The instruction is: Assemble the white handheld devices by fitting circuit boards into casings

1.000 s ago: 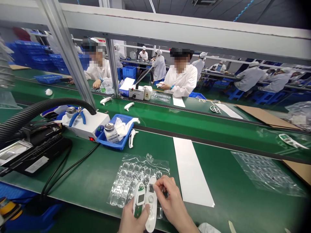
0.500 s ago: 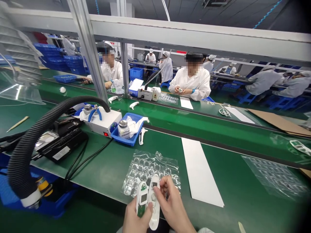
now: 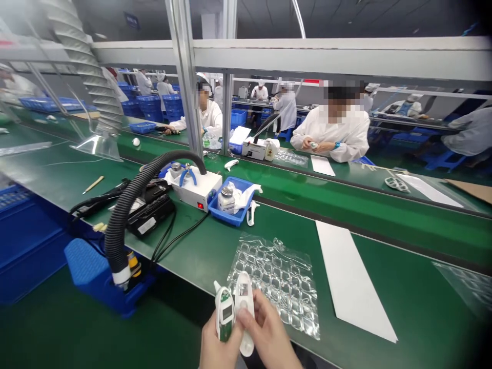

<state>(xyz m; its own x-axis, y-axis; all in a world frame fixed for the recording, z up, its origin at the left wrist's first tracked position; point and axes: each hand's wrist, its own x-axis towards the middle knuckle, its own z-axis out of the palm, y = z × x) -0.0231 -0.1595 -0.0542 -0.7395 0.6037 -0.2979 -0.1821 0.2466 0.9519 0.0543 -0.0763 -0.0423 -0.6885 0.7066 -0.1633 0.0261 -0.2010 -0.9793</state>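
The left hand [image 3: 217,348] is closed around a green circuit-board half [image 3: 225,319]; the right hand [image 3: 265,335] pinches the white shell [image 3: 245,307] beside it, both just in front of the bubble wrap [image 3: 279,277]. They look light, rigid, smooth; the exposed board seems fragile, so edges are the safest hold.

The clear blister tray [image 3: 277,279] lies on the bench [image 3: 384,287], at twelve o'clock from the hands. A paper strip [image 3: 351,282] lies at its three o'clock. The parts bin [image 3: 230,205] sits at eleven o'clock, holding a bottle [image 3: 226,197]; the control box [image 3: 196,185] stands at the bin's nine o'clock.
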